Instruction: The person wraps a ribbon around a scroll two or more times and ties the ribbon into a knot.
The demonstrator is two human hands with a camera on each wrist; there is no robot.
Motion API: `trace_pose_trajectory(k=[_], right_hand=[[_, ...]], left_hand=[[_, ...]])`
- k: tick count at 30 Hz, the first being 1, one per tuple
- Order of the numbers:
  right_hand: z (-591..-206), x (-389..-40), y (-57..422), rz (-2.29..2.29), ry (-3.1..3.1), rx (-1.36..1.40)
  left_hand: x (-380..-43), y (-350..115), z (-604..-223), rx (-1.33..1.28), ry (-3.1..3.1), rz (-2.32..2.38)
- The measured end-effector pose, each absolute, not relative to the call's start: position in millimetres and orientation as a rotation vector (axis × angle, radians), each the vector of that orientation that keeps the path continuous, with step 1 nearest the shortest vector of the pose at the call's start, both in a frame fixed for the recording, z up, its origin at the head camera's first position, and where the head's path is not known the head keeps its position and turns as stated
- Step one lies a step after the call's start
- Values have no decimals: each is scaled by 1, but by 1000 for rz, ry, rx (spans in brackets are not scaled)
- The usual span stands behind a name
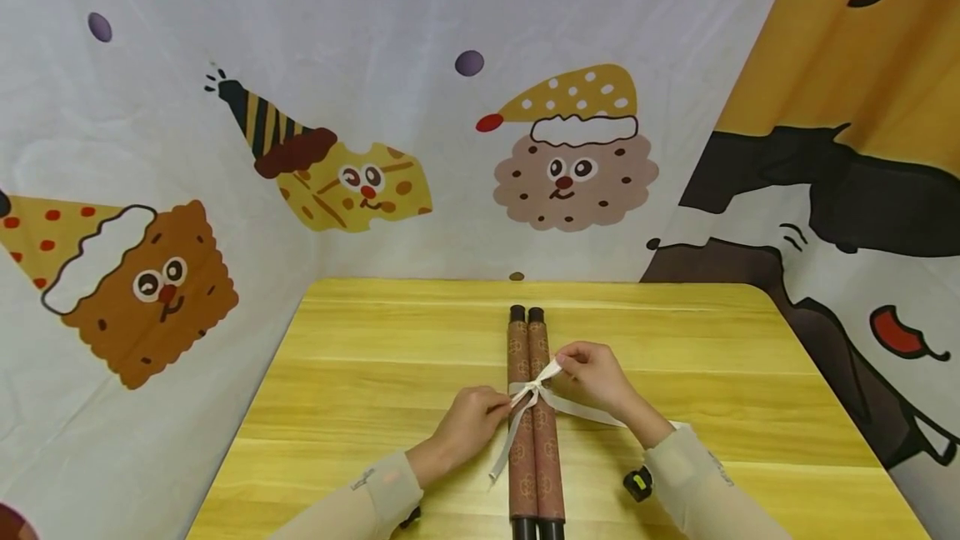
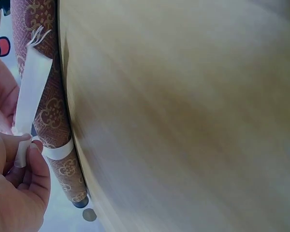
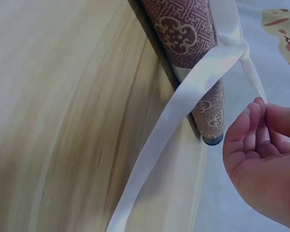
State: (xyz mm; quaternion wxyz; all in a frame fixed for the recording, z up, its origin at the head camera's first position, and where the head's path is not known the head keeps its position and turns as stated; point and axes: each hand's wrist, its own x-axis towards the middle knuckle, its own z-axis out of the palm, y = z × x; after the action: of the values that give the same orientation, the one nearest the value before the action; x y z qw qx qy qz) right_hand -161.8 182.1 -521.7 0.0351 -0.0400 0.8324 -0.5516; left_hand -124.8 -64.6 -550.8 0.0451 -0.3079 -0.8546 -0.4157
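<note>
A scroll (image 1: 546,465) lies lengthwise on the table, its two rolls side by side in reddish-brown brocade with gold patterns and black end knobs. White ribbon (image 3: 169,118) goes around both rolls, with a knot and loops on top. At the knot's left, my left hand (image 1: 467,426) pinches a part of the ribbon between thumb and fingertips. My right hand (image 1: 596,373) pinches the ribbon's loop on the upper right, pulled out from the knot. One frayed tail (image 2: 34,92) hangs down across the left roll; the other trails right, beneath my right wrist.
The yellow wood-grain table (image 1: 360,373) meets a white cloth backdrop (image 1: 420,257) printed with cartoon food at its far edge. A small black object with a yellow-green face (image 1: 638,484) shows beside my right sleeve. Another dark object (image 1: 410,517) peeks out by my left sleeve.
</note>
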Motion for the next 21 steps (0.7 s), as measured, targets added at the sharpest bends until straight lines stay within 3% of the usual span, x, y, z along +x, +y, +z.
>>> trace_pose_trajectory(k=[21], right_hand=[[-524,-156,202,-1639,2495,-261]], left_hand=[[-131,-74,-552,-864,-2614,-1323]])
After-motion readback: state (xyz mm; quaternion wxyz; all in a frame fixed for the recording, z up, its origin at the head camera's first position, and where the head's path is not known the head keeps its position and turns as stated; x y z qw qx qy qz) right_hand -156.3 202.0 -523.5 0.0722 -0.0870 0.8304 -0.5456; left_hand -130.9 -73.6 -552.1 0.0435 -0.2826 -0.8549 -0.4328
